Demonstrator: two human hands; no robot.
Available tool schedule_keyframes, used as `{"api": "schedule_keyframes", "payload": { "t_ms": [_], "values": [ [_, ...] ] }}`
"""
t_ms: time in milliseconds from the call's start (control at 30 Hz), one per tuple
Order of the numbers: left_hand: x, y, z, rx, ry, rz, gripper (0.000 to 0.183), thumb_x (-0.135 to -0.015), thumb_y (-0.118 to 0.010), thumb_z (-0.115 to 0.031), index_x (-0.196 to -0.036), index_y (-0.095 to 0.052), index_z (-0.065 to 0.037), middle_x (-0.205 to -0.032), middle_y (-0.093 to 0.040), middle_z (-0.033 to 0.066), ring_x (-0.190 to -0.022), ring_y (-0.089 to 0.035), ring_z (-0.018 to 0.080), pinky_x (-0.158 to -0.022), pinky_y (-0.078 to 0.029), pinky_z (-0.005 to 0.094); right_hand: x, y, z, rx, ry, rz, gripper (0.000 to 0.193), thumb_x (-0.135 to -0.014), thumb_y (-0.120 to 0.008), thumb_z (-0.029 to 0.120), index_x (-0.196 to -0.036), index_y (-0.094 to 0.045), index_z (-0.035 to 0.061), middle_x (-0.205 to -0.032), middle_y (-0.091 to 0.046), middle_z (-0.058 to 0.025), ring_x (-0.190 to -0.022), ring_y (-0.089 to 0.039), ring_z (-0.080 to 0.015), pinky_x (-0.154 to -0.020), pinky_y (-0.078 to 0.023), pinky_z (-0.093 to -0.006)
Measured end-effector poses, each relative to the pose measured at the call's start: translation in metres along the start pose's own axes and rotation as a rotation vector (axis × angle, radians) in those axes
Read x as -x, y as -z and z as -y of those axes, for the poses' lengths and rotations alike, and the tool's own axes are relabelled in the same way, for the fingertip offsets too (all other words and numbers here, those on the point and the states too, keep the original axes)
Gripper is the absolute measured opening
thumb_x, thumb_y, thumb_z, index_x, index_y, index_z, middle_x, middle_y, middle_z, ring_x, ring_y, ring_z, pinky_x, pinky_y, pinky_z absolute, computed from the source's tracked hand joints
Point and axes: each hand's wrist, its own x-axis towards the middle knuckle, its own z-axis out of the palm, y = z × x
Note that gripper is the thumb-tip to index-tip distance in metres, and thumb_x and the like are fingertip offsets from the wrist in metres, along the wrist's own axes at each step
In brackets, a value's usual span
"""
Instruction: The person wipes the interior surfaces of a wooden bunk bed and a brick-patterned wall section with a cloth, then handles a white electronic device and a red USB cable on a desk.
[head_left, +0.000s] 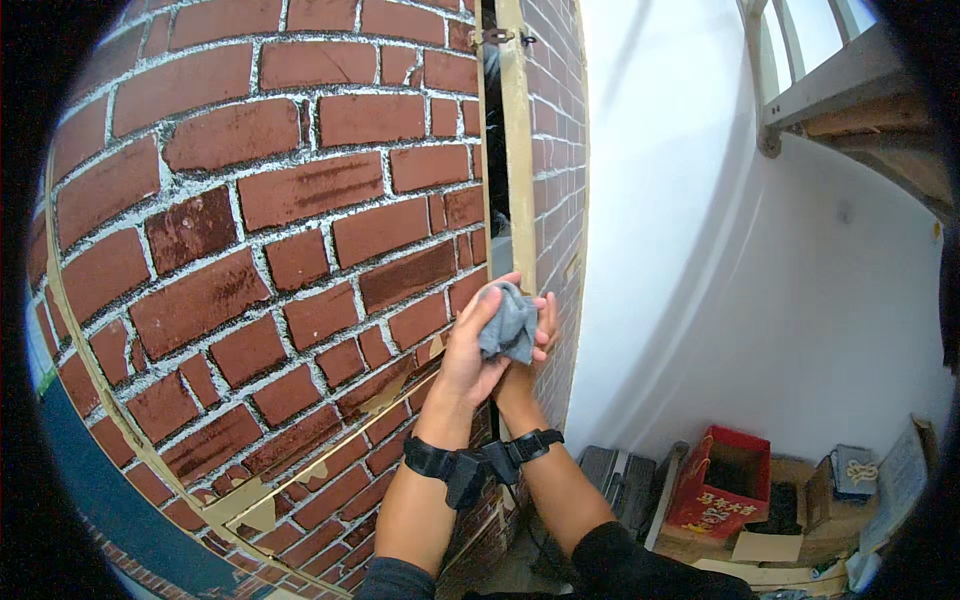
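Observation:
A crumpled grey cloth is bunched up between my two hands, in front of a brick-patterned cabinet. My left hand is closed around the cloth from the left, its thumb lying along the near side. From the right, my right hand curls its fingers about the cloth's edge; its palm is partly hidden behind the cloth and my left hand. My wrists are close together, each with a black strap. Behind the hands runs a dark upright gap beside the cabinet's pale wooden edge.
A small metal latch bridges the gap near the top. The covering is torn along a lower seam. At lower right by the white wall are a red box, cardboard and a dark case. A wooden frame juts in at upper right.

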Motion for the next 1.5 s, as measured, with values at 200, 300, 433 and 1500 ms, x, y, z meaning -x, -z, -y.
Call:
{"api": "schedule_keyframes", "payload": {
  "t_ms": [200, 300, 433, 1500],
  "values": [
    [-0.004, 0.011, 0.001, -0.047, -0.031, -0.02, 0.053, -0.092, -0.049, -0.034, -0.131, -0.032, -0.003, -0.115, -0.055, 0.0213, -0.072, -0.063, 0.0292, -0.059, -0.056, 0.0405, 0.011, -0.012, 0.0, 0.002, -0.045, 0.165, 0.051, -0.093, -0.041, 0.03, -0.136, -0.028, 0.0056, -0.143, -0.028, -0.0146, -0.127, -0.031, -0.0346, -0.105, -0.023, -0.047],
    [-0.005, 0.018, 0.002, -0.057, -0.013, -0.022, 0.054, -0.092, -0.046, -0.035, -0.134, -0.03, -0.004, -0.124, -0.051, 0.0205, -0.075, -0.063, 0.0301, -0.061, -0.056, 0.0408, 0.005, -0.013, -0.001, -0.394, -0.236, 0.136, 0.044, -0.094, -0.037, 0.032, -0.128, -0.043, 0.0043, -0.141, -0.032, -0.0134, -0.124, -0.034, -0.0305, -0.104, -0.024, -0.0427],
    [-0.007, 0.01, 0.006, -0.148, -0.005, -0.037, 0.058, -0.093, -0.044, -0.036, -0.139, -0.025, -0.006, -0.133, -0.044, 0.0171, -0.08, -0.062, 0.0302, -0.063, -0.056, 0.0407, 0.0, -0.006, -0.02, -0.612, -0.322, 0.243, 0.036, -0.095, -0.037, 0.028, -0.116, -0.051, 0.0024, -0.134, -0.039, -0.0137, -0.117, -0.04, -0.0286, -0.101, -0.029, -0.041],
    [0.002, 0.004, 0.0, -0.2, 0.02, -0.124, 0.066, -0.091, -0.047, -0.036, -0.144, -0.017, -0.009, -0.147, -0.023, 0.0079, -0.085, -0.061, 0.0295, -0.067, -0.053, 0.0418, -0.351, -0.068, 0.066, -0.809, -0.183, 0.557, 0.015, -0.088, -0.059, 0.014, -0.091, -0.059, -0.0009, -0.075, -0.062, -0.0069, -0.064, -0.062, -0.0133, -0.057, -0.053, -0.0241]
  ]
}}
